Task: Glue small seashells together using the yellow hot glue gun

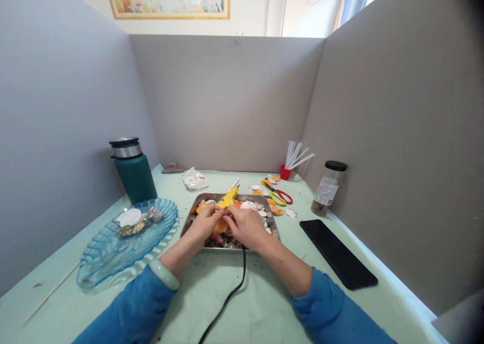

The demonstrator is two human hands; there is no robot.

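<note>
Over a metal tray (231, 248) my left hand (206, 223) and my right hand (247, 226) meet, fingertips pinched together. Whatever sits between the fingers is too small and covered to make out. A yellow hot glue gun (229, 197) lies in the tray just beyond the fingers, nozzle pointing away from me; my hands hide part of it. Its black cord (242, 278) appears to come out from below my right hand and runs toward me. Around my hands the tray holds shells (249, 205), small stones and orange pieces.
On the left are a blue shell-shaped dish (113, 261), a green bottle (134, 177) and a thin stick (53, 292). Scissors (279, 195), a red cup of glue sticks (286, 172), a jar (328, 190) and a black phone (336, 253) lie rightward. Grey panels (227, 102) enclose the table.
</note>
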